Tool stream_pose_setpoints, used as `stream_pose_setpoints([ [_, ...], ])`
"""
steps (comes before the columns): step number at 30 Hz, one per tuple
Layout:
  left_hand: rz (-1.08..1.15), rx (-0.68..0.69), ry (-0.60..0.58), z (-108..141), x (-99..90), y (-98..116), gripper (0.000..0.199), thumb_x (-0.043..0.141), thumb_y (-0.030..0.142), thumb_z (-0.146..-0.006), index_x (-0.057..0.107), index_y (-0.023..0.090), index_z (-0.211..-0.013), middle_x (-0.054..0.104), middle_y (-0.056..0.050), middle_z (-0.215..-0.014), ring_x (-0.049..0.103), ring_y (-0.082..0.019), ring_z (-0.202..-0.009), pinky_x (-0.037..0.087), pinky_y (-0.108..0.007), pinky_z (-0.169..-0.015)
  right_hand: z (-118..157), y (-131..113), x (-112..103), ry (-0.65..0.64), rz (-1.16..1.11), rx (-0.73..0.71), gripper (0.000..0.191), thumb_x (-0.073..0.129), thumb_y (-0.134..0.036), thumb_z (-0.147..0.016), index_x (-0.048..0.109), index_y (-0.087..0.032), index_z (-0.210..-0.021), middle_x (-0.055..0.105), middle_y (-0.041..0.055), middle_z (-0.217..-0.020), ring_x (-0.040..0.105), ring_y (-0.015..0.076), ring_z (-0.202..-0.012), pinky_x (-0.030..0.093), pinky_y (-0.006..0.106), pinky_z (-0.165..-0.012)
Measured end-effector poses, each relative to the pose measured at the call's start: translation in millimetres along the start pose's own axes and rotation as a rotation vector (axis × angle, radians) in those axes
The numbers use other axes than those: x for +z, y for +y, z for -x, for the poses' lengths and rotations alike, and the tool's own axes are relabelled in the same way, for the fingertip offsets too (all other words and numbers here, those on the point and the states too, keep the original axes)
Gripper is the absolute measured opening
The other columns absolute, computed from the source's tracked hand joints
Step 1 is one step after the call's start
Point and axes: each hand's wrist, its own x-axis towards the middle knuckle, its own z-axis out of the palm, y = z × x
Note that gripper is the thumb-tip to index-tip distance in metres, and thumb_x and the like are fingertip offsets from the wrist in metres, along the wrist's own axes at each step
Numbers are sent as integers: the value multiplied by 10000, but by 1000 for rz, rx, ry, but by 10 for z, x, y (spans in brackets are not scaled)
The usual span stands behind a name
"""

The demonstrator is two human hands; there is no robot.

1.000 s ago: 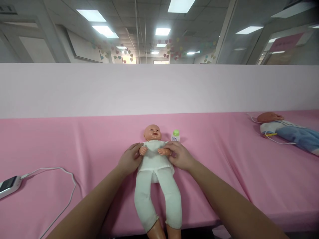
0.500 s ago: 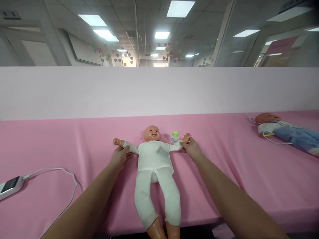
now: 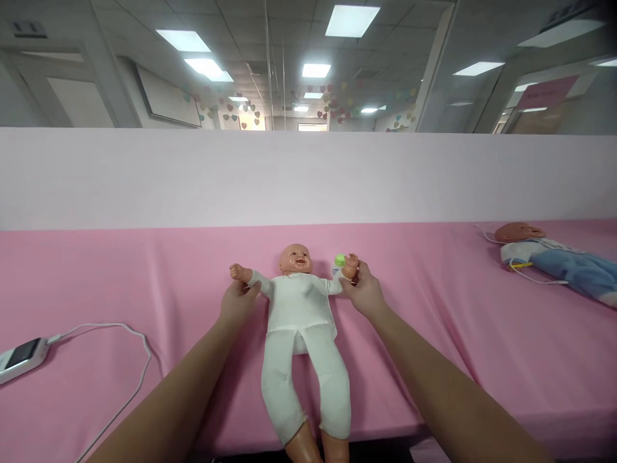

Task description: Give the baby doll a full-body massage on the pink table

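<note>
A baby doll [image 3: 301, 305] in a white top and white trousers lies face up on the pink sheet [image 3: 193, 386], its arms spread to both sides. My left hand [image 3: 238, 301] is closed on the doll's arm at the left, near the sleeve end. At the right, my right hand [image 3: 365, 289] grips the doll's other arm by the wrist, with that small hand raised above my fingers. Just behind this wrist stands a small bottle with a green cap [image 3: 339, 260], partly hidden by the doll's arm.
A white device with a dark screen [image 3: 24, 354] lies at the left, its cable curling toward the front edge. Another doll in blue clothes [image 3: 566, 260], with thin tubing, lies far right. A white panel [image 3: 308, 177] stands behind.
Both my hands have moved inward toward the doll's body, bringing its two arms closer in. The doll's right-side hand now overlaps the bottle. The view has shifted slightly.
</note>
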Motion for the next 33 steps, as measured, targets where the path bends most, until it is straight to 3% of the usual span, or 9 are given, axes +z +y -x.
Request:
stream_pose_setpoints([
  [3, -167, 138, -47, 105, 71, 58, 261, 650, 380, -891, 714, 202, -1072, 788, -82, -1034, 748, -311, -1002, 579, -402, -872, 93, -122, 77, -56, -26, -190, 591, 685, -286, -874, 552, -319, -1448, 770, 24, -1173, 761, 237, -961, 628, 395, -875],
  [8, -450, 484, -134, 156, 137, 19, 464, 573, 318, -941, 642, 227, -1391, 661, -93, -1432, 617, -300, -1311, 508, -443, -1093, 197, -265, 93, -229, 36, -450, 412, 632, -197, -910, 678, -331, -1298, 755, 5, -1252, 725, 237, -1100, 602, 410, -964],
  [13, -723, 663, -272, 141, 132, -24, 576, 505, 157, -932, 584, 198, -1501, 562, -114, -1556, 506, -307, -1438, 450, -473, -1185, 223, -279, 116, -350, 188, -632, 481, 622, -92, -869, 732, -283, -1297, 690, 64, -1402, 639, 278, -1315, 528, 483, -1117],
  [18, -874, 779, -345, 152, 138, -1, 686, 470, 48, -892, 505, 173, -1565, 496, -128, -1615, 440, -299, -1502, 392, -492, -1233, 208, -257, 144, -402, 295, -693, 505, 633, -80, -862, 747, -279, -1312, 643, 94, -1469, 584, 305, -1393, 494, 515, -1157],
  [22, -849, 700, -321, 155, 146, -29, 645, 447, 90, -935, 494, 172, -1573, 494, -123, -1617, 446, -299, -1498, 398, -475, -1226, 211, -255, 132, -408, 229, -650, 446, 680, -163, -892, 745, -281, -1318, 653, 90, -1458, 579, 310, -1396, 475, 527, -1173],
  [26, -691, 598, -239, 149, 135, -58, 600, 481, 216, -972, 486, 192, -1572, 516, -116, -1597, 489, -298, -1463, 413, -456, -1208, 206, -224, 117, -364, 3, -508, 406, 727, -252, -893, 748, -333, -1290, 722, 34, -1354, 638, 280, -1319, 499, 489, -1151],
  [30, -466, 496, -200, 109, 114, -60, 562, 568, 365, -963, 531, 220, -1504, 584, -110, -1532, 538, -303, -1421, 434, -443, -1181, 105, -109, 81, -305, -326, -183, 413, 771, -354, -861, 736, -282, -1266, 761, 39, -1263, 713, 262, -1167, 571, 459, -1044],
  [33, -276, 238, -154, 32, 94, -94, 433, 627, 423, -938, 638, 206, -1313, 717, -141, -1332, 661, -345, -1266, 516, -467, -1075, -30, 45, 31, -226, -530, 62, 444, 805, -423, -826, 724, -198, -1200, 778, 85, -1194, 739, 276, -1101, 606, 462, -985],
])
